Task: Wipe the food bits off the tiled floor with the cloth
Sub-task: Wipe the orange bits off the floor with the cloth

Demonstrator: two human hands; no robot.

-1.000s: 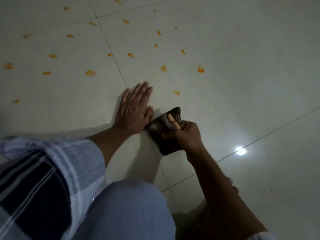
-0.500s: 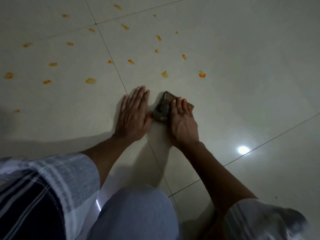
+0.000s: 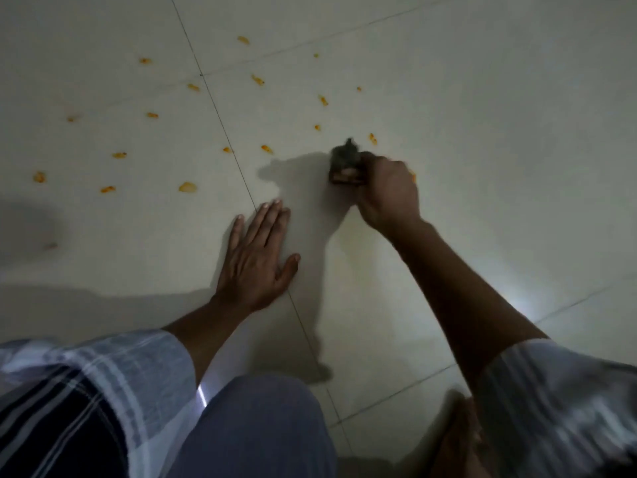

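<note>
A person's right hand [image 3: 386, 191] grips a dark cloth [image 3: 346, 163] on the pale tiled floor [image 3: 482, 132], among orange food bits [image 3: 188, 187] scattered left and far. The left hand [image 3: 256, 260] rests flat nearby, fingers straight.

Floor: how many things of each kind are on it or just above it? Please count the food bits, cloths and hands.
19 food bits, counting a faint one at far left and one half hidden behind the right hand
1 cloth, gripped by the right hand
2 hands; the left hand lies flat on the floor
Total: 22
</note>
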